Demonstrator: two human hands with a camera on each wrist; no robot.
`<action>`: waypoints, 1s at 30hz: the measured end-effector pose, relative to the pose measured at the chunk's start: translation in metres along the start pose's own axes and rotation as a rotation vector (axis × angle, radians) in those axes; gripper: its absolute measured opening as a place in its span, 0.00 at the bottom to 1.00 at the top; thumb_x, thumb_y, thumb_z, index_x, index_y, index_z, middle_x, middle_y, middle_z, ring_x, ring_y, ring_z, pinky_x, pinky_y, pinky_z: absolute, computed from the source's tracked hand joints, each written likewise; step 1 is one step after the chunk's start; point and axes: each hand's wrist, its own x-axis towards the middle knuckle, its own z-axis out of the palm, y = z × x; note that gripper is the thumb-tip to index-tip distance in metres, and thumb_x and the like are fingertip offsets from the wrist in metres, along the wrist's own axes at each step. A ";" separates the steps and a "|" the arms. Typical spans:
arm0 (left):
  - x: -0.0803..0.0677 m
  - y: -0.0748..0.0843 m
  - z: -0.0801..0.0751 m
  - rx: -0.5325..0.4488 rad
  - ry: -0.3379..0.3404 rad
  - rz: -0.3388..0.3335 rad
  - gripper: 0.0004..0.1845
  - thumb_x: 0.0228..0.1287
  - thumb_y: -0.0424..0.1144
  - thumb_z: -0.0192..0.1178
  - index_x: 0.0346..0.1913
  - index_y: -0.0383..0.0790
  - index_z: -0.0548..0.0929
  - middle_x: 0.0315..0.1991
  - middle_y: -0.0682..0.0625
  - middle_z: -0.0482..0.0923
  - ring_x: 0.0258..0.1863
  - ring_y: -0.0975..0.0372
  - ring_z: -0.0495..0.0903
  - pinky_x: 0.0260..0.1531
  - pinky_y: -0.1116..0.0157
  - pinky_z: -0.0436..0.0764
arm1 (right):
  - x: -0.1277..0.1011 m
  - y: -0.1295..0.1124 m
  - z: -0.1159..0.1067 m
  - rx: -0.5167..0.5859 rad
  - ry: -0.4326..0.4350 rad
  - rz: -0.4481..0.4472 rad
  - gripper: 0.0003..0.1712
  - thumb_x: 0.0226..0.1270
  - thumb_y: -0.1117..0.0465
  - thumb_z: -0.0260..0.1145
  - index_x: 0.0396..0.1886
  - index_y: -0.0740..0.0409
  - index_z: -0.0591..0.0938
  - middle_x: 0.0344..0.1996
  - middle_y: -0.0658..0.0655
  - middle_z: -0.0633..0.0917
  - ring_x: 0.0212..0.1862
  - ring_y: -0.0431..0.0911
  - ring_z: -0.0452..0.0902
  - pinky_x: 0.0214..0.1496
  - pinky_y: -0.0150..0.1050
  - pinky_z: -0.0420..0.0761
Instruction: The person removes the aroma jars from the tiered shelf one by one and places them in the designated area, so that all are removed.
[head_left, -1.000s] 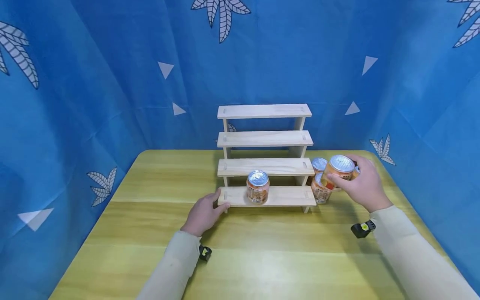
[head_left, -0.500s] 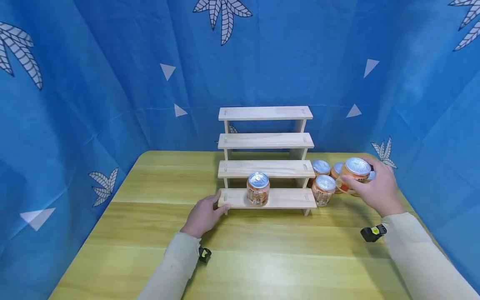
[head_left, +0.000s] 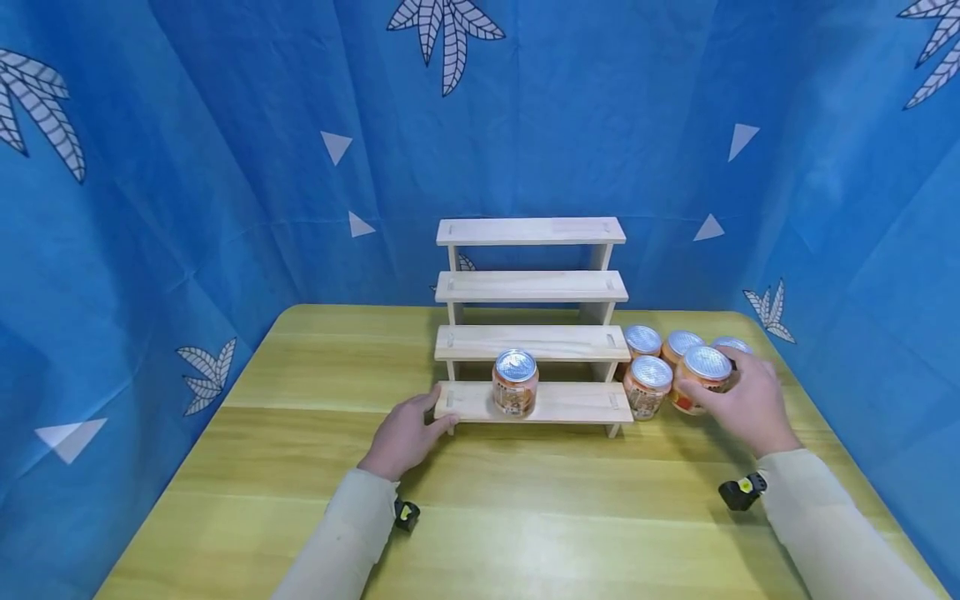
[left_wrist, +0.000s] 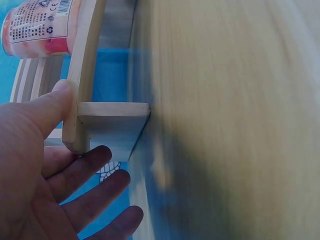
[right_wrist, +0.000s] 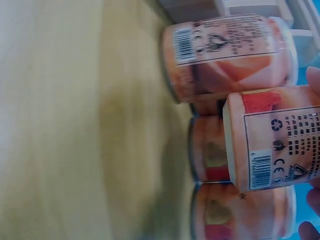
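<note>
My right hand (head_left: pixel 750 404) grips a clear jar-shaped can (head_left: pixel 697 383) with a silver lid and orange label. In the right wrist view this held can (right_wrist: pixel 275 137) is slightly tilted, its base a little off the table, beside a standing can (right_wrist: pixel 230 57). My left hand (head_left: pixel 405 433) pinches the left end of the lowest step of a pale wooden tiered shelf (head_left: pixel 573 402). The left wrist view shows the thumb (left_wrist: pixel 52 102) on the board's edge, other fingers spread below. One similar can (head_left: pixel 515 387) stands on that lowest step, left of its middle.
Several matching cans, among them a front one (head_left: pixel 647 390) and a back one (head_left: pixel 642 340), stand close together right of the shelf. Three upper steps (head_left: pixel 532 340) rise behind the lowest one. A blue patterned curtain (head_left: pixel 375 150) surrounds the wooden table (head_left: pixel 540 517) at the back and sides.
My right hand has carried its can rightward, then lowered it toward the table beside the front can. The left hand stays at the shelf end. The head view has shifted slightly.
</note>
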 end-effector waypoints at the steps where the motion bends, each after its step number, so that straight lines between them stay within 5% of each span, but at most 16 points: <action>1: -0.001 0.000 0.000 -0.004 0.001 0.000 0.41 0.69 0.56 0.62 0.77 0.39 0.63 0.71 0.39 0.69 0.70 0.46 0.68 0.68 0.47 0.69 | -0.001 0.002 0.002 -0.004 -0.002 -0.006 0.51 0.57 0.41 0.78 0.68 0.71 0.71 0.57 0.74 0.77 0.56 0.68 0.64 0.51 0.63 0.64; 5: -0.002 -0.003 0.002 -0.012 0.004 0.004 0.41 0.69 0.56 0.63 0.77 0.38 0.63 0.71 0.39 0.70 0.70 0.46 0.68 0.68 0.48 0.70 | -0.005 0.008 0.009 -0.023 -0.025 -0.006 0.53 0.57 0.40 0.77 0.69 0.72 0.69 0.59 0.76 0.76 0.57 0.70 0.63 0.58 0.70 0.58; 30: 0.002 -0.004 -0.001 0.010 0.001 0.013 0.41 0.69 0.56 0.63 0.76 0.38 0.63 0.70 0.38 0.70 0.69 0.45 0.69 0.67 0.48 0.71 | -0.015 0.012 0.012 -0.081 -0.069 -0.003 0.56 0.63 0.40 0.73 0.78 0.65 0.59 0.67 0.78 0.69 0.61 0.77 0.61 0.56 0.71 0.56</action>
